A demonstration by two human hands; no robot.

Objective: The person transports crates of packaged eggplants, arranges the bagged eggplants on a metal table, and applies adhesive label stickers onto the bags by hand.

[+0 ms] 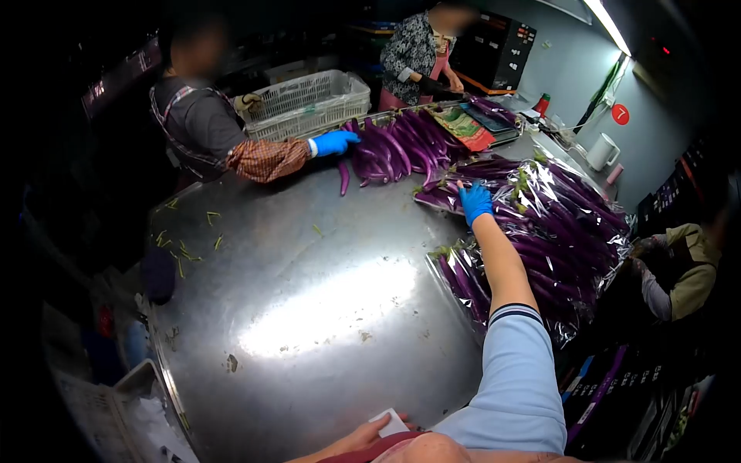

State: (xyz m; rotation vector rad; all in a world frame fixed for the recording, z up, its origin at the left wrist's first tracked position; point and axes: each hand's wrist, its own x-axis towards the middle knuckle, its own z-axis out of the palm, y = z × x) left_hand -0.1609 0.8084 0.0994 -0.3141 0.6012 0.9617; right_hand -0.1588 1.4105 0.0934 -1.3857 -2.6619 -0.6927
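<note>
My right hand (476, 202), in a blue glove, reaches far across the table and lies on a clear bag of purple eggplants (440, 199), fingers apart. More bagged eggplants (567, 224) are heaped right of it, their plastic glinting. A smaller bagged bunch (463, 282) lies beside my right forearm. At the near edge my left hand (364, 437) is closed around a small flat white piece (392, 423), perhaps card or a label; part of that hand is hidden by my body. Loose eggplants (378, 154) are piled at the table's far side.
A co-worker's blue-gloved hand (334, 143) touches the loose pile from the left. Other people stand at the far side and right. A white plastic crate (309, 104) stands behind the metal table (255, 255). Green stem scraps (185, 251) lie at left; a white kettle (602, 152) is at right.
</note>
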